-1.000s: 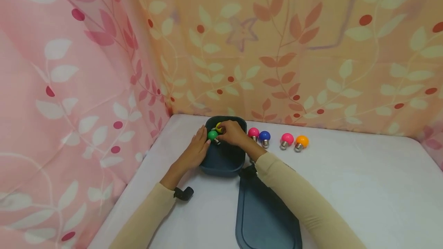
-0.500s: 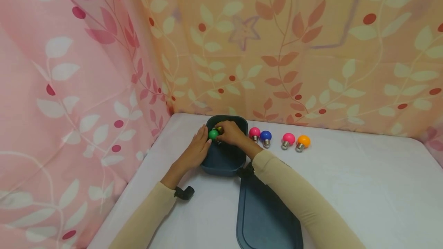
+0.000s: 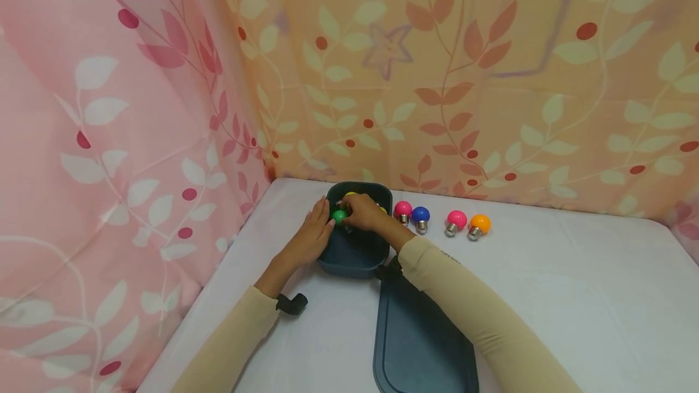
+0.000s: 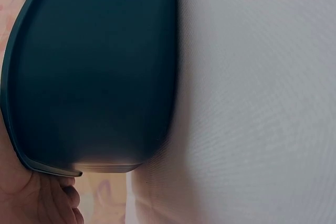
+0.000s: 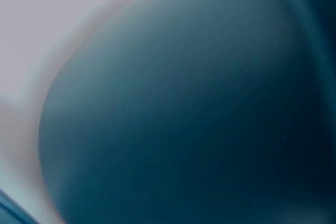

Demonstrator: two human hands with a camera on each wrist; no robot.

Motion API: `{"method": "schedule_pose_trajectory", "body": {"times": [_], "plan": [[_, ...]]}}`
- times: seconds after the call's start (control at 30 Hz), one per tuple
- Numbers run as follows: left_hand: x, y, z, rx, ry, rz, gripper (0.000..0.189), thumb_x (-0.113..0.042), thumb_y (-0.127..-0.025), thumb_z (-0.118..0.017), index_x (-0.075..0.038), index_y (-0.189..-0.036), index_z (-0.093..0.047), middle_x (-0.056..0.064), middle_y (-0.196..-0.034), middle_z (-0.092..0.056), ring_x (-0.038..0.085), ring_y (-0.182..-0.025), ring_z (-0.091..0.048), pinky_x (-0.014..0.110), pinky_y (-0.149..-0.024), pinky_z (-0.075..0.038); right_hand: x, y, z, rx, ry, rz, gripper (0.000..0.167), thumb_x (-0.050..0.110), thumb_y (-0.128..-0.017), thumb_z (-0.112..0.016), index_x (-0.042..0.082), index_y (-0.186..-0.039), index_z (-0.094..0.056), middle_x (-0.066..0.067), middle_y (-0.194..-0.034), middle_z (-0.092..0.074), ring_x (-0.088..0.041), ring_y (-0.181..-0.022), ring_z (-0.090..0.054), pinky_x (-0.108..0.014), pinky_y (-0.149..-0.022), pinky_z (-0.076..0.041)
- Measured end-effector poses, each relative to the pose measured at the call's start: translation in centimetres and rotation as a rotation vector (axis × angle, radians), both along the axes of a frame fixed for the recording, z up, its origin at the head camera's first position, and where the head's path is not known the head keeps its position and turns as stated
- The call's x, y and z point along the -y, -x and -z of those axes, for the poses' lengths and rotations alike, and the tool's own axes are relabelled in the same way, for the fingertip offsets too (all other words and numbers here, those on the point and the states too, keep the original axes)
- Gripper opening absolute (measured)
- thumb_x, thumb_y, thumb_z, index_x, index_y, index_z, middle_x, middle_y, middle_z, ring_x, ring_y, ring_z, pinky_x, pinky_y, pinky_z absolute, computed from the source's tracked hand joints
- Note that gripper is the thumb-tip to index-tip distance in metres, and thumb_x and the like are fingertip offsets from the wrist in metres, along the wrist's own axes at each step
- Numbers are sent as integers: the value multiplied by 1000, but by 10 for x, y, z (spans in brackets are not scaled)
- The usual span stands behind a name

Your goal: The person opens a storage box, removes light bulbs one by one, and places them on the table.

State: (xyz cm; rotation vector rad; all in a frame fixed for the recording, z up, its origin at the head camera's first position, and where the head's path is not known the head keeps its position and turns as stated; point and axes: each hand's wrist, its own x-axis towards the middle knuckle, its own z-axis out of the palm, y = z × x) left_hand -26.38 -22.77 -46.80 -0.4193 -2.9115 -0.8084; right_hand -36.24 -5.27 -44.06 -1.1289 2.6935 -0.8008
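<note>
In the head view a dark blue container (image 3: 355, 272) stands on the table, and my left hand (image 3: 311, 235) rests with straight fingers along its left rim. My right hand (image 3: 364, 211) reaches inside, fingers curled at a green light bulb (image 3: 339, 217), which it pinches near the base. That grip is partly hidden. Just behind the right hand shows a bit of yellow bulb (image 3: 351, 193), and another bit of yellow peeks out to its right. The left wrist view has the container's outer wall (image 4: 94, 77) with left-hand fingers at its rim. Blurred container wall (image 5: 157, 103) fills the right wrist view.
Right of the container lie a pink bulb (image 3: 403, 209), a blue bulb (image 3: 421, 215), a second pink bulb (image 3: 456, 219) and an orange bulb (image 3: 480, 224). A dark blue lid (image 3: 420, 344) lies flat nearer me, under the right forearm. Patterned curtains (image 3: 437, 77) border the table.
My right hand has let go of the yellow bulb inside the container and moved to the green one, which has shifted slightly. The left hand stays at the rim.
</note>
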Motion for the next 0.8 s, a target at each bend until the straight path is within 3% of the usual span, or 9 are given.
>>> {"method": "schedule_pose_trajectory", "body": {"times": [0.23,0.47,0.63,0.8], "plan": [[-1,-1,-2,10,-4,-3,62,-30,-112,-31,7,-159,-13,16,-170,-2,35,-156,-5,52,-124,-7,-1,-2,2,23,3,-11,32,15,-83,-85,2,-109,-71,-10,-101,-75,-22,-90,-68,-35,-85,-56],[-1,-1,-3,1,-9,4,62,-30,-112,-32,7,-159,-14,16,-169,-3,34,-156,-5,52,-124,-8,1,-5,3,-33,-13,-77,40,12,-83,-84,0,-118,-70,-12,-109,-74,-26,-99,-67,-43,-93,-52],[-2,0,-1,-1,-9,2,62,-29,-112,-33,7,-158,-15,16,-169,-3,32,-156,-4,52,-124,-9,1,-5,7,-37,-39,-168,40,8,-83,-83,1,-120,-70,-9,-109,-73,-21,-95,-64,-38,-93,-52],[-1,-1,-2,1,-10,-13,61,-28,-112,-34,6,-159,-15,16,-169,-4,34,-156,-6,52,-124,-9,2,-7,5,-3,-62,-179,40,7,-82,-83,3,-120,-70,-6,-104,-72,-18,-90,-63,-35,-89,-54]]}}
